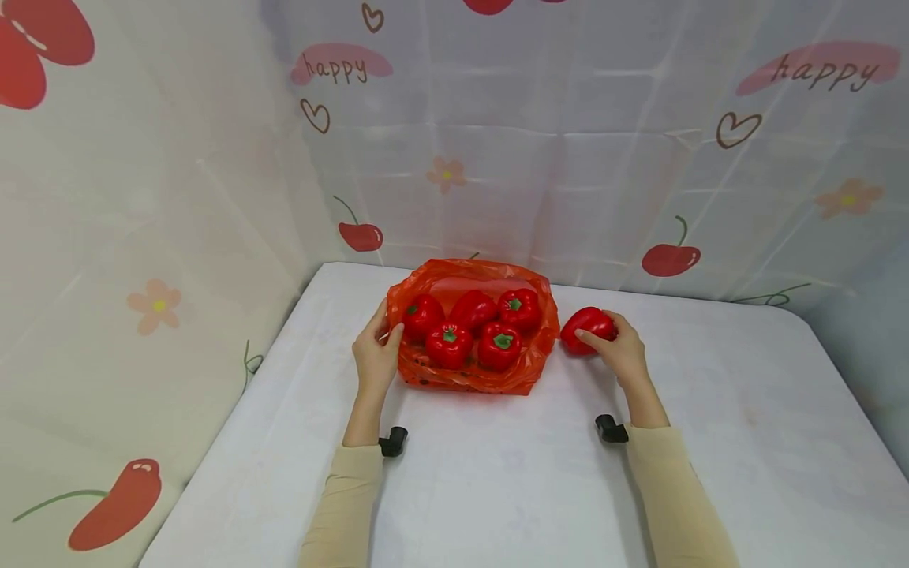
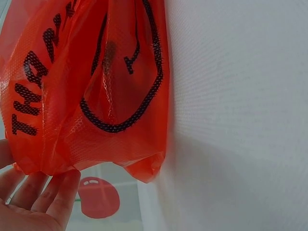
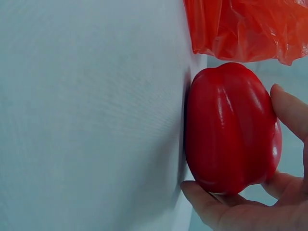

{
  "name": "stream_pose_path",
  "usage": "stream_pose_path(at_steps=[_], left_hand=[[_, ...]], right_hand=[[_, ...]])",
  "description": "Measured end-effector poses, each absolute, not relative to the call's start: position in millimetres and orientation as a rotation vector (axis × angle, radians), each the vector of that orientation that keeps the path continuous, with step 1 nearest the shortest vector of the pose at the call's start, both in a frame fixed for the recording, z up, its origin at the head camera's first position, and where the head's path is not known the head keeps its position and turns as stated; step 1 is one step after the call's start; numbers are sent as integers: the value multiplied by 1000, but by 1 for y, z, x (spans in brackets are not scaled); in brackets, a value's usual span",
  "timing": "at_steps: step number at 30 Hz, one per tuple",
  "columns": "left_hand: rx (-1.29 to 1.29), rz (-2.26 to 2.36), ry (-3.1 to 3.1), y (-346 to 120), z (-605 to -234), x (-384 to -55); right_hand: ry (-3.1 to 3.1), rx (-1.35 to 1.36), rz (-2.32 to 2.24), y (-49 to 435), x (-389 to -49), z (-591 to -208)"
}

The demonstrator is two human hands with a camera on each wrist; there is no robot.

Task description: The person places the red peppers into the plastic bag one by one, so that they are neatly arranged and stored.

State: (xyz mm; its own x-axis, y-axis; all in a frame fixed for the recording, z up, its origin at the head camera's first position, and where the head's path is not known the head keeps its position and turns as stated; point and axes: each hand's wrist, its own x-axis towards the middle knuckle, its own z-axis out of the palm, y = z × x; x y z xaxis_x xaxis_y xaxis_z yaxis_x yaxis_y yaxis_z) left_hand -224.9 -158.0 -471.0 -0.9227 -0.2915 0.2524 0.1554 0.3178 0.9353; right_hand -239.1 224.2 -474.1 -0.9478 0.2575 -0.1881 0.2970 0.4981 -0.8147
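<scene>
An orange-red plastic bag (image 1: 465,383) lies with its mouth spread on the white table, and several red bell peppers (image 1: 450,345) with green stems rest inside it. At the bag's left side, my left hand (image 1: 375,351) holds the rim between thumb and fingers. In the left wrist view, the bag's printed side (image 2: 62,120) partly covers the fingertips. Just right of the bag, my right hand (image 1: 626,353) grips another red bell pepper (image 3: 231,130), thumb on one side and fingers on the other. That pepper sits at the table surface, close beside the bag's right edge.
The white table (image 1: 511,481) extends in front of the bag and to both sides. A curtain (image 1: 554,158) printed with cherries and flowers hangs along the back and left. Black wrist devices (image 1: 394,442) sit by both cuffs.
</scene>
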Motion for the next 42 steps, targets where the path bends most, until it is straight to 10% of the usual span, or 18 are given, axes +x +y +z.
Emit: stream_pose_path(at_steps=[27,42], left_hand=[[104,-1639,-2200,-157,-470,-224],[98,-1634,-2207,-157,-469,-223]], right_hand=[[2784,644,-1706,223,-240,-455],[2938,146,-1991,164,-256,-398]])
